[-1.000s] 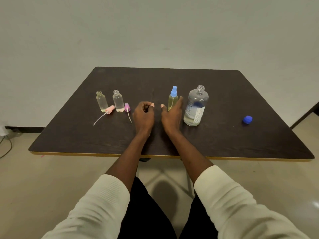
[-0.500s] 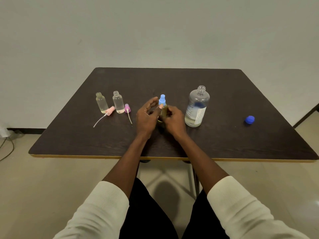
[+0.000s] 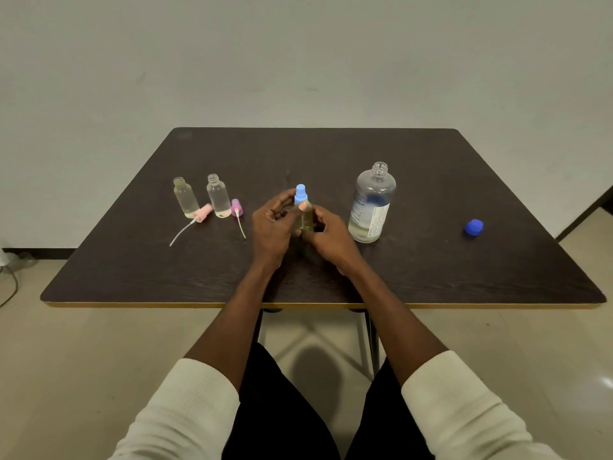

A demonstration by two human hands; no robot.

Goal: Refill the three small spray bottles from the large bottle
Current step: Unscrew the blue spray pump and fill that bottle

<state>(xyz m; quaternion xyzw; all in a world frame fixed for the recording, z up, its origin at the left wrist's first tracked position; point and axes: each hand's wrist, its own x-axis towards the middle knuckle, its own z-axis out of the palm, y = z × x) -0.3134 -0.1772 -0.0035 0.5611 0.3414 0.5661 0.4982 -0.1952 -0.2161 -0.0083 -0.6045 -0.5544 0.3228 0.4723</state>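
Table [image 3: 431,277]: dark wood-grain top with a pale edge band; everything below stands or lies on it.
Large bottle [image 3: 373,204]: clear, upright, uncapped, at about 3 o'clock from the hands and just beside the right hand. A shallow layer of pale yellowish liquid sits at its base; the rest looks empty. A white printed label faces the camera.
Blue-topped spray bottle [image 3: 303,215]: upright at the middle of the table, its light blue sprayer on. Yellowish liquid fills much of the body, though fingers hide part of it.
Right hand [image 3: 328,235]: fingers curled round the lower body of the blue-topped spray bottle, gripping it.
Left hand [image 3: 272,224]: fingers curled at the neck of the same bottle, thumb tip pressed just under the blue sprayer.
Second small bottle [image 3: 219,200]: clear, open-necked, upright at 9 o'clock from the hands, a thin layer of liquid at the bottom.
First small bottle [image 3: 185,202]: clear, open-necked, upright, further out at 9 o'clock, also with only a little pale liquid.
Pink sprayer [image 3: 199,215]: lying on its side between the two open bottles, its dip tube pointing to 7 o'clock.
Purple sprayer [image 3: 237,209]: lying just beside the second small bottle, dip tube pointing to 5 o'clock.
Blue cap [image 3: 473,227]: far out at 3 o'clock, well apart from the large bottle.
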